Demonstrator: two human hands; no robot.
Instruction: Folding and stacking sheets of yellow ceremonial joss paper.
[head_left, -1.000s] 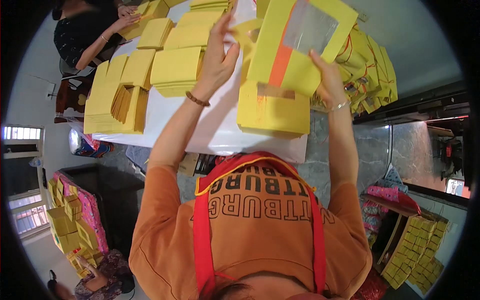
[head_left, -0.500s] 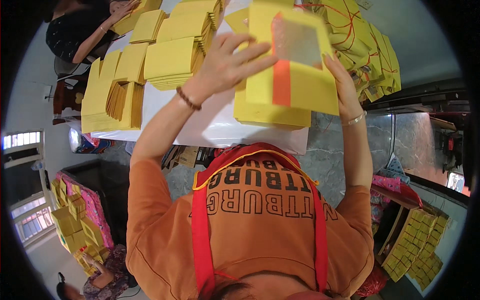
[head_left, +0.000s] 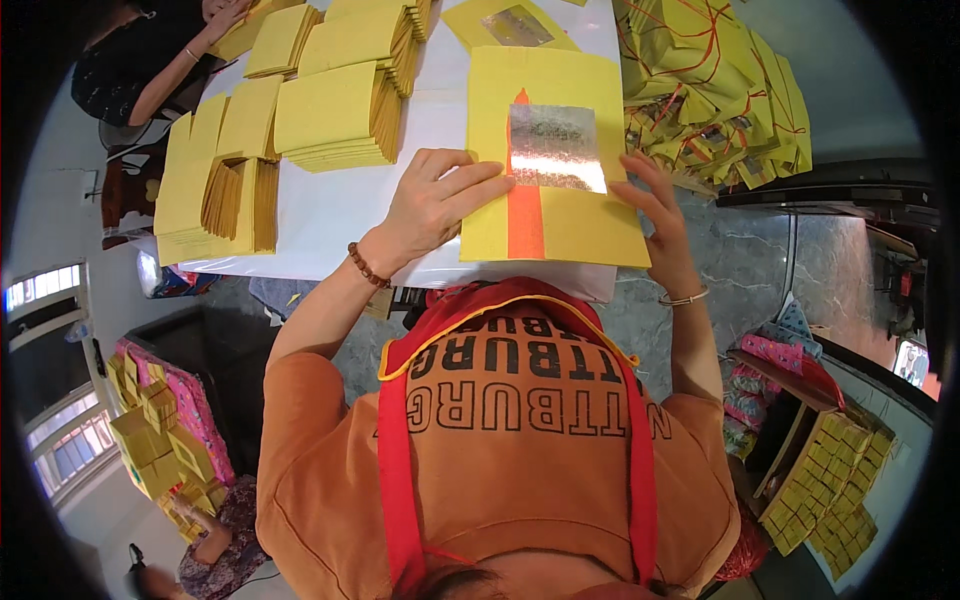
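A yellow paper sheet [head_left: 580,228] with a silver foil square [head_left: 552,130] and an orange strip [head_left: 525,225] lies in front of me at the table's near edge. It covers the pile that was visible under it. My left hand [head_left: 428,205] rests over its left edge, fingers stretched toward the orange strip; the thumb is hidden. At the right edge, my right hand [head_left: 663,215] has its fingertips on top of the sheet and the rest of the hand beyond the edge. Another foil-marked yellow sheet [head_left: 470,30] lies just beyond.
Folded yellow paper stacks [head_left: 330,110] line the left of the white-covered table [head_left: 440,110]. A heap of yellow bundles tied with red string [head_left: 715,90] rises at the right. At the far left, another person's arm [head_left: 175,85] reaches over the table.
The sheet, tilted up and blurred before, has come down nearer to me and now lies flatter. My left hand moved down to its left edge; my right hand stayed at its right edge, lower now.
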